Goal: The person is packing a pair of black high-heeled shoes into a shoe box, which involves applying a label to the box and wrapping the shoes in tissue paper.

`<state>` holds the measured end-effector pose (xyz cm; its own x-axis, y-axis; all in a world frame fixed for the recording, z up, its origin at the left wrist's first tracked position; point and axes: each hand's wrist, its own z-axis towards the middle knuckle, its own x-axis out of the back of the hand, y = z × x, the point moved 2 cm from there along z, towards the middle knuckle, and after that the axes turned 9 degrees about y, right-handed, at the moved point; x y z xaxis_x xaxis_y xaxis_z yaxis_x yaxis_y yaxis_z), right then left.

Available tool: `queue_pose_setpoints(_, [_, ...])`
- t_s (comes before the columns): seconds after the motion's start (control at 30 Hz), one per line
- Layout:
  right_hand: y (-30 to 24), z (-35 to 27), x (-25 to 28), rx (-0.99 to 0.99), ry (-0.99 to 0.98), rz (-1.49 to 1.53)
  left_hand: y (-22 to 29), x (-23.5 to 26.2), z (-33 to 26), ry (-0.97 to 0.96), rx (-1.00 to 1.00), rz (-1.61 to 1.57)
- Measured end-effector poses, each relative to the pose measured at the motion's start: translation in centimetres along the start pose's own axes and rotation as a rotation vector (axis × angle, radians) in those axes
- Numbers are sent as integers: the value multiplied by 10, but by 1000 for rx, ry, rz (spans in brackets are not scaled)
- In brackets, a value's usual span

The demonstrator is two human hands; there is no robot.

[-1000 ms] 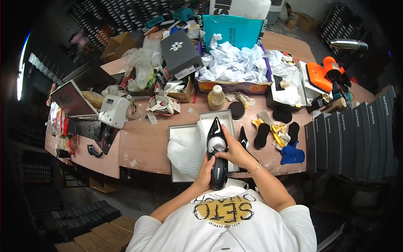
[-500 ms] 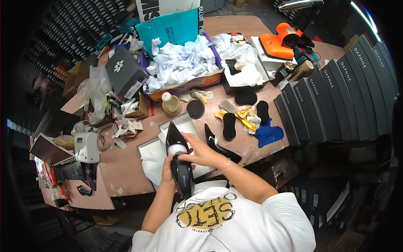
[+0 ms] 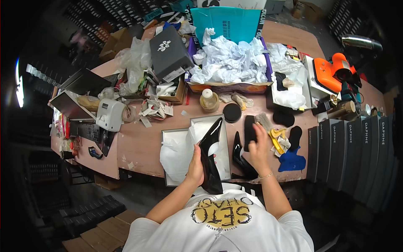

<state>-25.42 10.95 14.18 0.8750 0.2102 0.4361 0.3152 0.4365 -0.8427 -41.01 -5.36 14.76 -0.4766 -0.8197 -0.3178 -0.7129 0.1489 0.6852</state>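
Observation:
A glossy black pointed-toe shoe (image 3: 211, 168) is held in my left hand (image 3: 196, 168), toe pointing away from me, with white stuffing showing at its opening. It hangs over the open grey shoe box (image 3: 226, 145) lined with white tissue. My right hand (image 3: 260, 151) is off the shoe, fingers stretched out and apart, beside a black oblong pad (image 3: 249, 130); whether it touches the pad I cannot tell. A second black heeled shoe (image 3: 241, 157) lies on the table between the box and my right hand.
Beyond lie a bristle brush (image 3: 264, 122), a yellow-handled brush (image 3: 277, 140), a blue cloth (image 3: 292, 160) and a round black tin (image 3: 232, 113). A bottle (image 3: 208, 101) stands before a carton of crumpled paper (image 3: 230, 84). Grey shoe boxes (image 3: 352, 151) line the right side.
My right hand has left the shoe and moved right to the black pad. My left hand keeps hold of the shoe, now turned more on its side. The view has swung left.

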Motion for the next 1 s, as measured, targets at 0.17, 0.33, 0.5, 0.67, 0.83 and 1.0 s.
queue_pose_setpoints(0.17, [-59,8,-34,637,-188,-136,-1,-8,-15,3,27,19])
queue_pose_setpoints(0.33, [-25,44,-15,390,117,-302,-5,6,-10,-83,151,62])
queue_pose_setpoints(0.5, [-51,2,-37,725,-203,-159,-18,22,-6,-163,166,28])
queue_pose_setpoints(0.67, [27,27,-18,226,-58,-277,-2,30,9,-243,114,-170])
queue_pose_setpoints(0.83, [94,-4,-18,-24,-70,-374,12,34,41,-541,456,-947])
queue_pose_setpoints(1.0, [30,-21,-14,3,-157,-29,55,38,34,-713,205,-709])
